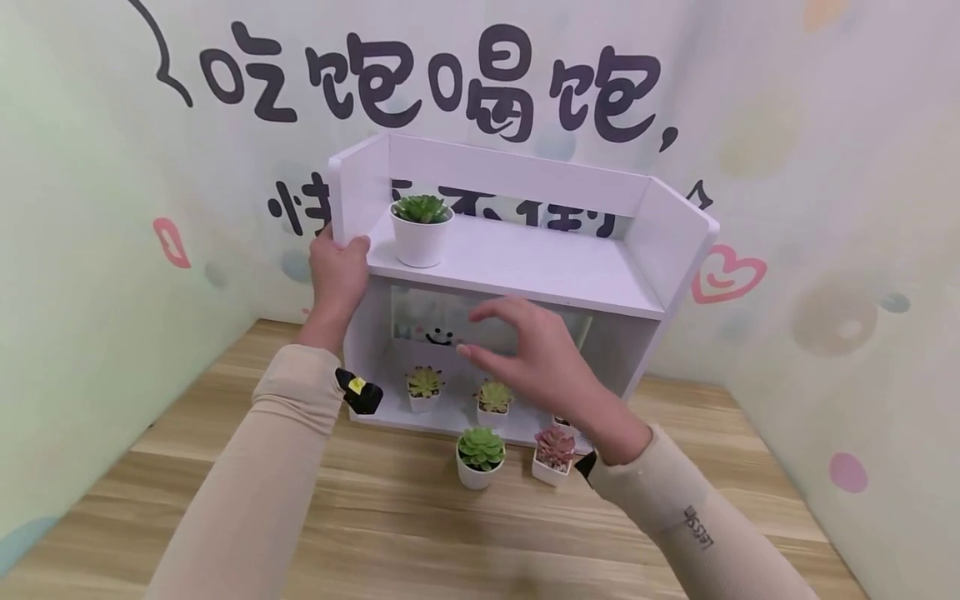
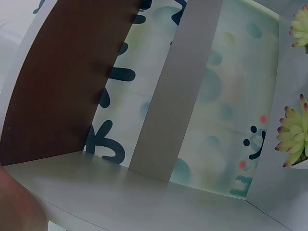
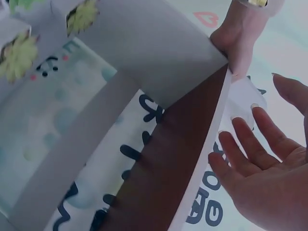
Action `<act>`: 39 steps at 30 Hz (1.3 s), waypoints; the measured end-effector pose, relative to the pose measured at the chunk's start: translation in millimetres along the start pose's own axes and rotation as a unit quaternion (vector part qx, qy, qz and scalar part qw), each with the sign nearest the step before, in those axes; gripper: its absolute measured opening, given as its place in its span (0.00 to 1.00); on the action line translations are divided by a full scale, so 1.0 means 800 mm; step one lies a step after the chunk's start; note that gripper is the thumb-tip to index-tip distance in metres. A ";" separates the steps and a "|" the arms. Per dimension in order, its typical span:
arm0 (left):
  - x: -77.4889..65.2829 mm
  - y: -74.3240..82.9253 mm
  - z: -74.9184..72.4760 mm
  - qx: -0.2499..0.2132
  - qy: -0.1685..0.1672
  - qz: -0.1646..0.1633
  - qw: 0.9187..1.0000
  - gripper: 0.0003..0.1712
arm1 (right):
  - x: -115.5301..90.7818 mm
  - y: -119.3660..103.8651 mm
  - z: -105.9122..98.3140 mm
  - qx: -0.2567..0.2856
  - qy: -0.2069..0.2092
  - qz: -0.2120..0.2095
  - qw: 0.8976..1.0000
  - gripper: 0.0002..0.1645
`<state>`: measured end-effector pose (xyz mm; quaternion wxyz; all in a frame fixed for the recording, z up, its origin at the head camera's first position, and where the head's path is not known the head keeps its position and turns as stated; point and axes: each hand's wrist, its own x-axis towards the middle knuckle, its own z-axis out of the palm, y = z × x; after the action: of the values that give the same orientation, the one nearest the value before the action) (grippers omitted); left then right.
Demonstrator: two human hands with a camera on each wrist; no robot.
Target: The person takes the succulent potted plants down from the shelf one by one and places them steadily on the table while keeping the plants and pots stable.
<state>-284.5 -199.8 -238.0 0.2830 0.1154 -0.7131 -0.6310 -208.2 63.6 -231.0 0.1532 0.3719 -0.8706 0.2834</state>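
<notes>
A white two-tier shelf (image 1: 525, 254) stands on the table. My left hand (image 1: 339, 275) grips its left side panel near the upper board, the thumb lying at the front edge. On the upper board, close to that hand, is a green succulent in a round white pot (image 1: 422, 237). My right hand (image 1: 543, 358) is in front of the shelf with thumb and fingers apart and nothing between them. In the right wrist view the fingers (image 3: 245, 142) are spread beside the upper board's front edge.
Yellow-green succulents (image 1: 424, 383) (image 1: 494, 398) in white pots line the lower board; another pot (image 1: 564, 422) is partly hidden by my right arm. A green succulent (image 1: 481, 454) and a reddish one (image 1: 555, 454) stand on the wooden table (image 1: 390, 517) in front. A printed wall backdrop (image 1: 825, 167) surrounds it.
</notes>
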 end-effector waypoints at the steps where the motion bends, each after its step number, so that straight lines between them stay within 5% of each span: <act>1: -0.001 0.000 0.001 0.000 0.000 0.002 1.000 0.31 | 0.005 0.001 -0.003 -0.004 0.001 -0.005 1.000 0.19; 5: 0.000 -0.001 0.001 -0.002 0.001 0.006 1.000 0.31 | 0.025 0.002 -0.012 -0.008 -0.007 -0.008 1.000 0.19; 10: 0.000 -0.002 0.001 0.000 -0.005 -0.003 1.000 0.31 | 0.051 0.006 -0.017 0.034 -0.011 0.037 0.999 0.25; 15: 0.000 -0.002 -0.001 0.001 -0.009 -0.014 1.000 0.33 | 0.074 0.008 -0.014 0.089 0.015 0.099 0.991 0.31; 23: 0.001 -0.002 -0.002 0.003 -0.010 -0.012 1.000 0.33 | 0.103 0.015 -0.013 0.115 0.050 0.128 0.984 0.28; 32: 0.001 -0.003 0.002 0.004 -0.001 0.003 1.000 0.31 | 0.136 0.024 -0.009 0.191 -0.045 0.184 0.963 0.45; 39: -0.001 -0.002 0.000 0.007 -0.006 -0.005 1.000 0.32 | 0.152 0.019 -0.001 0.207 -0.060 0.219 0.952 0.54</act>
<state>-284.3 -200.0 -239.4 0.2749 0.1173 -0.7187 -0.6278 -301.5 4.6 -178.5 -0.0452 0.2119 -0.8606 0.4608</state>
